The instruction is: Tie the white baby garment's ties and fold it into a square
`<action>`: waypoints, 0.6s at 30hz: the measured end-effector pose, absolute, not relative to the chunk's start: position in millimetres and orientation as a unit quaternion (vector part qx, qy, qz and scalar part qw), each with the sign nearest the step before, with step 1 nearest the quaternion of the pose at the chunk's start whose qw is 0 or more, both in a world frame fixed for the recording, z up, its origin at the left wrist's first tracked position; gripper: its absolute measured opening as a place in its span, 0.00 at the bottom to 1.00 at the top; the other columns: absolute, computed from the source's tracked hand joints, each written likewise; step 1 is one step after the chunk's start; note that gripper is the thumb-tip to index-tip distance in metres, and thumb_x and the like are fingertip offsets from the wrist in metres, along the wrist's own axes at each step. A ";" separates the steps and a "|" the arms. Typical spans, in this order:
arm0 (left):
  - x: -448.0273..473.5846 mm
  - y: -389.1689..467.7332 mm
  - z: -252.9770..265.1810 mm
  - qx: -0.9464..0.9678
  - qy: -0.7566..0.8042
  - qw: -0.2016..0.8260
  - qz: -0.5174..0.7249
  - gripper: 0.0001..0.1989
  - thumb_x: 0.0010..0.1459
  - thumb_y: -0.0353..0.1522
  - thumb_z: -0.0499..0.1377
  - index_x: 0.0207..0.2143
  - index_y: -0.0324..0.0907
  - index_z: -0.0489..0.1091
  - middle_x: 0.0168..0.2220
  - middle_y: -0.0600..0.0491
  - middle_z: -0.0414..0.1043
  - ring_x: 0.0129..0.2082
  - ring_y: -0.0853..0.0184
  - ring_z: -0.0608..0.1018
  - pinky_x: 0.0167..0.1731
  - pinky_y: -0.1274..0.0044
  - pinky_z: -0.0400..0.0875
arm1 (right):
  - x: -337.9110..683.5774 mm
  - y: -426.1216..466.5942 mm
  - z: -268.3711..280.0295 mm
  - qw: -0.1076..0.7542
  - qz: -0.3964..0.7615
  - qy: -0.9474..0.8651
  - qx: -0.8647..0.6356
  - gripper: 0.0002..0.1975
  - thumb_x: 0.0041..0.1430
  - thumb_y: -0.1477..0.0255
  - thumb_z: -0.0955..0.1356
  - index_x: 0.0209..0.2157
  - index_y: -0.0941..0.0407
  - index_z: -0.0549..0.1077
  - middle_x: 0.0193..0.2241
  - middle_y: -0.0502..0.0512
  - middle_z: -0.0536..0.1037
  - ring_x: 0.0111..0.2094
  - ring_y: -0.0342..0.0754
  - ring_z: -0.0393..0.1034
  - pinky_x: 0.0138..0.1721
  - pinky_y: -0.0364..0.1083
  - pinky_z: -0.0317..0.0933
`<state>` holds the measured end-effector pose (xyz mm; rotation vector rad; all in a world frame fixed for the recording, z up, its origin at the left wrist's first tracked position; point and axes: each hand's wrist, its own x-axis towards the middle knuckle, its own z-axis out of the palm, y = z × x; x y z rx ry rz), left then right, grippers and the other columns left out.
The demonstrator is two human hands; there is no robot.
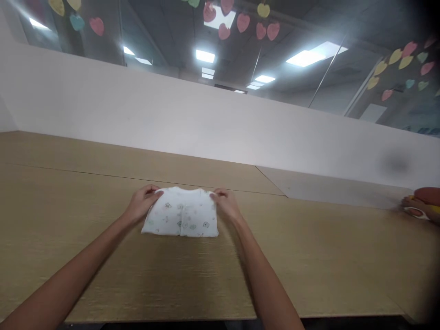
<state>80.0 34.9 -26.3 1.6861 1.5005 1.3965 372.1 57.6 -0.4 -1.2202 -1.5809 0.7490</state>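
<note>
A small white baby top [178, 213], printed with little animal faces and green shapes, is held between my two hands. Its curved neckline faces away from me, and a vertical line runs down the middle of its front. My left hand [142, 203] pinches the top's upper left corner between thumb and fingers. At the upper right corner, my right hand [225, 202] grips the fabric in the same way. The lower edge hangs straight and faces me. Whether the fabric touches the table beneath is hard to tell.
The wooden table [326, 256] reaches a white wall [172, 114], with a grey panel [319, 185] at the back right. At the right edge lies a partly cut-off red, yellow and white item [426, 199]. Paper hearts [243, 22] hang on the glass above.
</note>
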 end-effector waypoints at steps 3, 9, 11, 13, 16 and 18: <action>81.1 20.3 27.8 0.625 0.479 0.211 0.580 0.18 0.50 0.46 0.57 0.29 0.40 0.66 0.30 0.53 0.71 0.32 0.67 0.72 0.32 0.76 0.67 | 377.2 34.0 55.1 0.572 0.378 -0.625 -0.373 0.10 0.44 0.66 0.71 0.24 0.58 0.69 0.31 0.53 0.73 0.32 0.44 0.66 0.35 0.44 0.60; 80.0 -24.5 145.8 0.690 0.364 0.028 0.625 0.15 0.55 0.40 0.57 0.32 0.35 0.65 0.28 0.57 0.66 0.28 0.76 0.68 0.31 0.80 0.62 | 389.8 -6.6 159.6 0.626 0.297 -0.662 -0.286 0.10 0.50 0.64 0.69 0.27 0.55 0.66 0.20 0.46 0.64 0.22 0.40 0.59 0.25 0.40 0.56; 77.8 -32.4 167.1 0.698 0.379 0.010 0.607 0.15 0.56 0.41 0.56 0.34 0.35 0.64 0.25 0.59 0.61 0.23 0.79 0.65 0.28 0.83 0.59 | 391.3 -10.2 177.3 0.608 0.272 -0.671 -0.327 0.10 0.51 0.64 0.68 0.29 0.55 0.66 0.19 0.46 0.62 0.20 0.39 0.57 0.22 0.40 0.53; 75.1 -30.8 172.7 0.707 0.429 0.049 0.560 0.17 0.56 0.43 0.54 0.36 0.37 0.64 0.21 0.61 0.57 0.19 0.80 0.61 0.23 0.85 0.55 | 391.0 -5.8 180.9 0.565 0.258 -0.680 -0.390 0.10 0.53 0.63 0.68 0.30 0.55 0.66 0.19 0.47 0.63 0.20 0.40 0.56 0.22 0.40 0.51; 71.7 -10.7 148.6 0.705 0.526 0.142 0.454 0.18 0.55 0.47 0.52 0.36 0.41 0.65 0.19 0.60 0.57 0.17 0.76 0.62 0.18 0.84 0.53 | 389.3 14.9 158.0 0.463 0.264 -0.691 -0.489 0.12 0.53 0.62 0.66 0.31 0.57 0.68 0.24 0.51 0.68 0.23 0.42 0.60 0.24 0.41 0.54; 69.3 10.1 114.2 0.715 0.549 0.188 0.390 0.19 0.53 0.48 0.53 0.37 0.42 0.65 0.20 0.59 0.59 0.18 0.73 0.65 0.18 0.82 0.56 | 389.3 34.3 127.8 0.378 0.295 -0.697 -0.533 0.12 0.53 0.63 0.66 0.32 0.58 0.69 0.28 0.55 0.71 0.26 0.43 0.64 0.27 0.42 0.57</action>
